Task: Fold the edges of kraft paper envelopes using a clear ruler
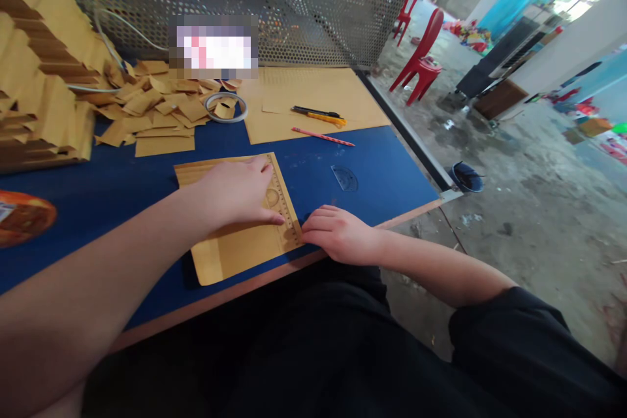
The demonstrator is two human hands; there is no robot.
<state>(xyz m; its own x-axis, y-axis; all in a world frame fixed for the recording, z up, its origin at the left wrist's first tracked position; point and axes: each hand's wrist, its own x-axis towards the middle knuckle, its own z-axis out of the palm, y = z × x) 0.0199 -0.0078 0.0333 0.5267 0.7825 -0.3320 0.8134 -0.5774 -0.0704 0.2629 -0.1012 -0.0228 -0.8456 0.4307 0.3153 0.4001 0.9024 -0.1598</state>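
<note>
A tan kraft paper envelope point(245, 251) lies flat near the front edge of the blue tabletop. Along its right side runs a clear ruler point(289, 215) with a protractor cutout. My left hand point(240, 189) presses on the ruler and envelope, thumb spread away from the fingers. At the ruler's lower end, my right hand point(340, 232) rests with its fingers curled together by the envelope's corner. What those fingers hold, if anything, is hidden.
Stacked kraft envelopes point(63, 111) and loose paper pieces point(151, 108) fill the left back. A tape roll point(226, 108), a red pencil point(323, 137), a yellow cutter point(323, 119), a black pen point(313, 111) and a small protractor point(345, 177) lie beyond my hands. Perforated metal point(294, 6) borders the back.
</note>
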